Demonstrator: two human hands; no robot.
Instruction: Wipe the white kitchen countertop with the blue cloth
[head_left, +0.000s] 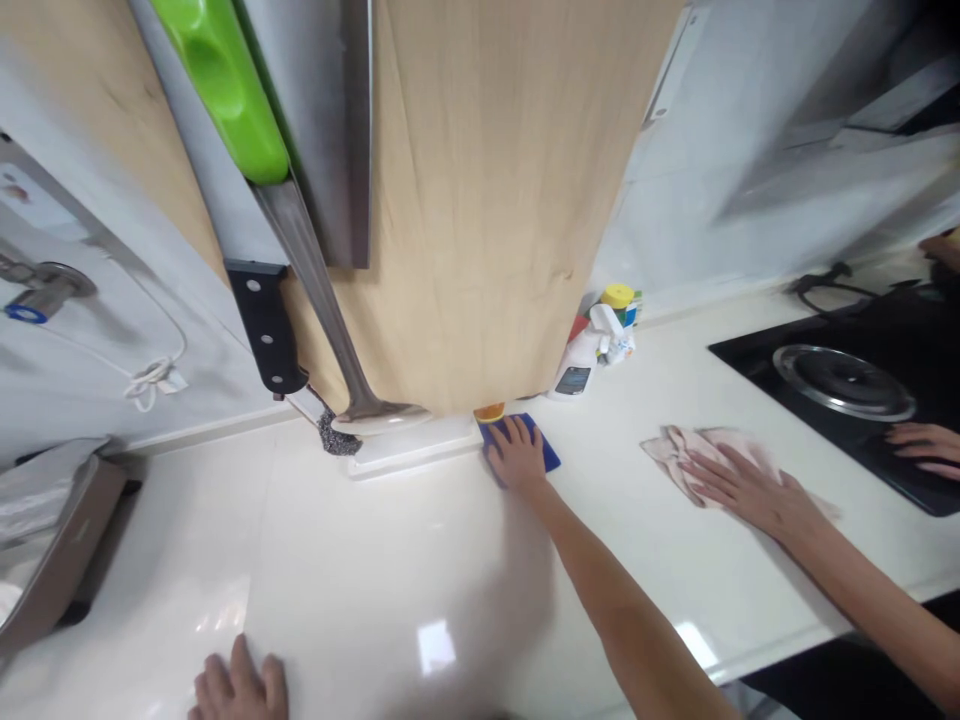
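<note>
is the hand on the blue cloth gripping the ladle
No, the right hand lies flat on the blue cloth on the counter, while the ladle hangs untouched to its left.

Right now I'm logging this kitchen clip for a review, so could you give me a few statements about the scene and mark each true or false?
1. The right hand lies flat on a blue cloth on the counter. True.
2. The left hand grips a knife. False: it rests open on the counter and holds nothing.
3. A co-worker's hand lies on a pink cloth. True.
4. A pot stands on the stove burner. False: the burner is bare.
</note>
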